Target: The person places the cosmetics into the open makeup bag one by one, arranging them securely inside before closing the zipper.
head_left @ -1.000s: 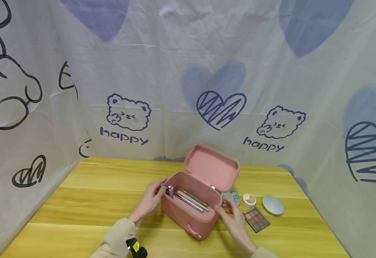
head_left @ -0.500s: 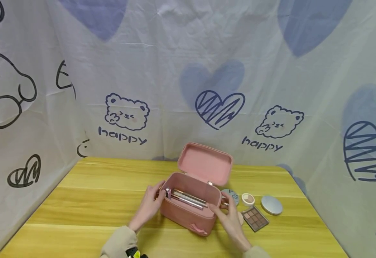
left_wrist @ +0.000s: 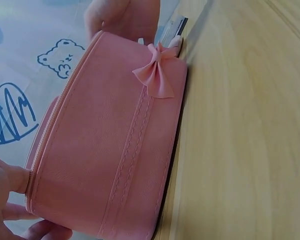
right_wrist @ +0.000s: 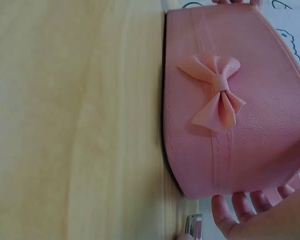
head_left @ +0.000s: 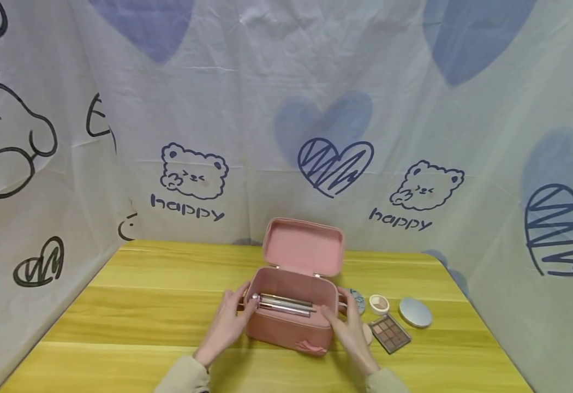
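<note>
A pink makeup case (head_left: 286, 330) stands on the wooden table with its lid (head_left: 304, 246) raised at the back. Inside lie several slim metallic tubes (head_left: 286, 307), along with a small tube with a shiny tip (head_left: 255, 297) near the left end. My left hand (head_left: 226, 321) grips the left end, its thumb at the zipped rim and its fingers on the outer side. At the right end my right hand (head_left: 349, 334) holds the case, thumb over the rim and fingers against the outside. A pink bow (right_wrist: 217, 90) decorates the front wall.
To the right lie an eyeshadow palette (head_left: 389, 333), a round three-colour pan (head_left: 379, 304) and a silver round compact (head_left: 416, 313). A light blue round item (head_left: 358, 301) and a beige disc (head_left: 367, 333) are partly hidden by my right hand. A printed curtain (head_left: 257, 120) closes off the back.
Both hands have turned the case counterclockwise on the table. Its lid has swung left and its front now faces me more squarely. The loose items on the right stay put.
</note>
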{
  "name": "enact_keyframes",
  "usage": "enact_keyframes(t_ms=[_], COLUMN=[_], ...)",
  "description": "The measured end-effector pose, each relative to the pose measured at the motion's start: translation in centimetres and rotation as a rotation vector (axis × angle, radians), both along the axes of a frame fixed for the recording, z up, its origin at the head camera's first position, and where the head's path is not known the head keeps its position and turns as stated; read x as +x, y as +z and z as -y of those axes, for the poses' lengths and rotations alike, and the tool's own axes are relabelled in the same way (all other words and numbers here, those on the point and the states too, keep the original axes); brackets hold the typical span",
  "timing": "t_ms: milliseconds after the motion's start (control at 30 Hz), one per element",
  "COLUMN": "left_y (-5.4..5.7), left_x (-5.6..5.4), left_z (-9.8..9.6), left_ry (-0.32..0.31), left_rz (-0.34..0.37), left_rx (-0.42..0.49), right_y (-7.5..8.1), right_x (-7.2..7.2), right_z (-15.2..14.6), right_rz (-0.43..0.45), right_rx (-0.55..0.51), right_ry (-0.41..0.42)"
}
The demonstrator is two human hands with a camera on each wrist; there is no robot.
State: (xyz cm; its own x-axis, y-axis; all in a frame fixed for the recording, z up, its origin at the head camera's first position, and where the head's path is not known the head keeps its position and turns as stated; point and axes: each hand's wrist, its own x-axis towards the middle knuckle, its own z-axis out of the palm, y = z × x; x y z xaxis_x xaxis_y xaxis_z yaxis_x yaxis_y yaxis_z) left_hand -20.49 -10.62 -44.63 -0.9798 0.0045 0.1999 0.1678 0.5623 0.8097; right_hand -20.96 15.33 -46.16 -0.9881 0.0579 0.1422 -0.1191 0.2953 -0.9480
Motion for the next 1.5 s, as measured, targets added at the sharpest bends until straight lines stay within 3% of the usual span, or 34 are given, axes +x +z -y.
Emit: enact_keyframes(t_ms=[300,533,700,800,933,1200,1500], left_y=[0.0,0.3,0.5,0.5,0.4,0.1,0.2], left_x=[1.0,1.5,1.8,1.9,1.7,0.7,0.2], left_z=[-0.2,-0.3,-0.3,-0.3,-0.1,0.7,1.1], left_ry=[0.021,0.017,0.031,0.033,-0.012,-0.176,-0.177], left_rz=[-0.053,-0.025,-0.02,-0.069,-0.119,-0.109,-0.035], left_rx=[-0.045,-0.059,-0.138,-0.196,-0.208,-0.171,-0.211], right_y=[-0.5,-0.5,-0.4,-0.4,-0.3,-0.4,-0.4], right_x=[-1.0,-1.5,-1.7,-1.8,-1.8,-2.2,-2.6], right_z=[-0.5,-0.8,-0.8,-0.9,-0.9,-1.1,-1.1], right_rz=[-0.028,-0.008,0.013,0.013,0.006,-0.016,-0.054], right_rx=[0.021,-0.017,-0.051,-0.06,-0.046,-0.027,0.035], right_ry=[0.039,0.061,0.067,0.07,0.076,0.063,0.005])
